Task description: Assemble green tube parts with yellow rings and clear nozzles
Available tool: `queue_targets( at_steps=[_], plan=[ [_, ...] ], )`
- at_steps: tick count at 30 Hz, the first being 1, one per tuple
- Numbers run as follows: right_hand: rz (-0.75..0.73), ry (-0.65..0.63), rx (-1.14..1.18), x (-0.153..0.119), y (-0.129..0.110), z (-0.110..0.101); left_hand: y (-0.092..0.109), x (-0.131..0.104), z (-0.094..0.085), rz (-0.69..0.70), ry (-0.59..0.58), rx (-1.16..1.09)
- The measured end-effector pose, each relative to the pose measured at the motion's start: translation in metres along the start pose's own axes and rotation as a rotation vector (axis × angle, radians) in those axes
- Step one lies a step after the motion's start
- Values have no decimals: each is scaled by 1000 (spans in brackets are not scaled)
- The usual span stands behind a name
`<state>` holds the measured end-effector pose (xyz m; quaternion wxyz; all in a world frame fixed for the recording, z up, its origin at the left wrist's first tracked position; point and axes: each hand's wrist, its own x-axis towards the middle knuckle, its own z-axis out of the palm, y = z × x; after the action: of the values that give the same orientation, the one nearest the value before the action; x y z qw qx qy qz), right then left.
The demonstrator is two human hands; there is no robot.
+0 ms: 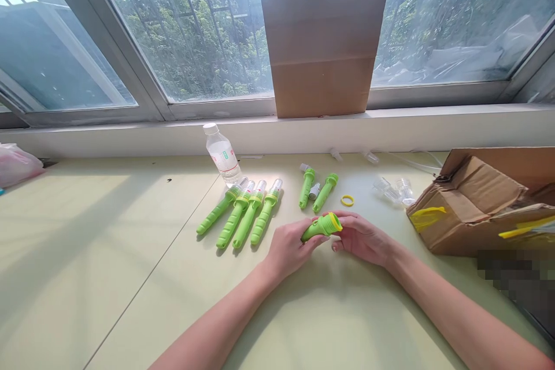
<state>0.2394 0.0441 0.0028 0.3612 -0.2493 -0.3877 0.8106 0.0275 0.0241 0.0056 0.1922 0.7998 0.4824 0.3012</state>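
My left hand [291, 245] is closed around a green plastic flashlight body [318, 228], its wide mouth with a yellow ring [335, 222] tilted up to the right. My right hand [362, 236] is at that mouth, fingers curved behind it and thumb apart below; whether the fingertips touch it is hidden. Beyond my hands lie two more green flashlight bodies [326, 192], with a small white-grey part [314, 191] between them. A loose yellow ring [347, 200] rests on the table to their right. To the left, several green flashlights [266, 212] with clear caps lie side by side.
A water bottle [223, 156] stands behind the capped row. Clear plastic caps [387, 189] lie at the right, with others near the sill. An open cardboard box [451, 208] with yellow tape occupies the right side. A pinkish plastic bag [18, 165] sits far left.
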Motion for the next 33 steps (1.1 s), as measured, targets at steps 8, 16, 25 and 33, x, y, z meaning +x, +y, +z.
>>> queue_targets(
  at_steps=[8, 16, 25, 33],
  plan=[
    [1, 3, 40, 1, 3, 5, 2, 0, -1, -17, 26, 31],
    [12, -25, 200, 0, 10, 10, -8, -3, 6, 68, 156, 262],
    [-50, 51, 216, 6, 15, 7, -5, 0, 7, -4, 117, 318],
    [-82, 85, 232, 8, 13, 2, -3, 2, 8, 21, 145, 157]
  ],
)
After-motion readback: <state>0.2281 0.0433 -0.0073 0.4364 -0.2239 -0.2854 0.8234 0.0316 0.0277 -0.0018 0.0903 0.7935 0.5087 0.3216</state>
